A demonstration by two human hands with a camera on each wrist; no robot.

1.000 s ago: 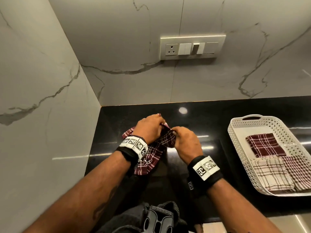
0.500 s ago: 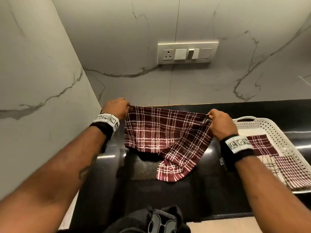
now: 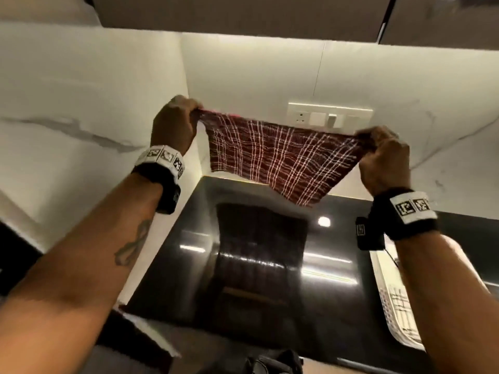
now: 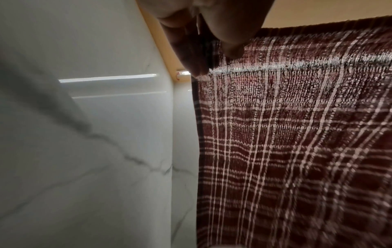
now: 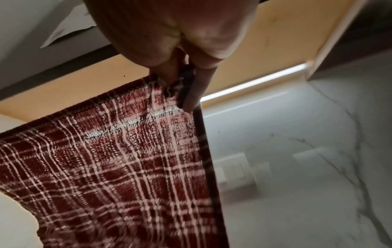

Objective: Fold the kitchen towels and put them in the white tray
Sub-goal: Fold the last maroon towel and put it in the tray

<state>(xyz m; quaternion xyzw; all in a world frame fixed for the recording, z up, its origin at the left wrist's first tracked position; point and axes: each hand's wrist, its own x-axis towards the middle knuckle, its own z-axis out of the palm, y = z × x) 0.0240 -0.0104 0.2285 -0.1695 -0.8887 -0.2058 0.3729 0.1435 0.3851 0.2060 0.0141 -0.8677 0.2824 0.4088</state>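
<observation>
Since the earlier frame the towel (image 3: 272, 160) has been lifted higher, clear of the table (image 3: 332, 300). Left hand (image 3: 172, 128) and right hand (image 3: 383, 157) each pinch a top corner, so its long edge runs left-right between them. The white tray (image 3: 388, 300) lies nearer the right hand.

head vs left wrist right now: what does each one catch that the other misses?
Only the head view shows both hands at once, left hand and right hand, holding the maroon checked towel spread above the black counter, plus the switch plate and part of the white tray beside the right forearm. Only the left wrist view shows the pinch up close: fingertips on the towel's top corner, with its left hem hanging near the marble wall. Both show the towel and the left hand gripping it.
</observation>
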